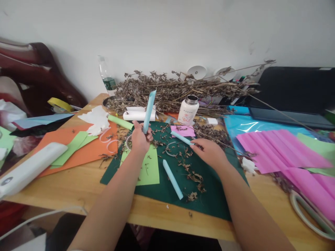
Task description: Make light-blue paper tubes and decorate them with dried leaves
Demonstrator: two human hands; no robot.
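Observation:
My left hand (140, 138) is closed around the lower end of a light blue paper roll (149, 109) that stands nearly upright above the dark green cutting mat (209, 200). My right hand (208, 150) pinches the end of a second, thinner light blue paper roll (182, 138) that lies just above the mat. A third light blue roll (172, 178) lies loose on the mat between my forearms. Dried leaf bits are scattered over the mat, and a light green paper sheet (150, 170) lies under my left wrist.
A pile of dried branches (178, 91) runs along the wall, with a white bottle (188, 110) in front. Orange paper (86, 153) and a white device (28, 168) lie left; pink folded paper (282, 150) and blue paper (243, 125) right. A plastic water bottle (106, 77) stands behind.

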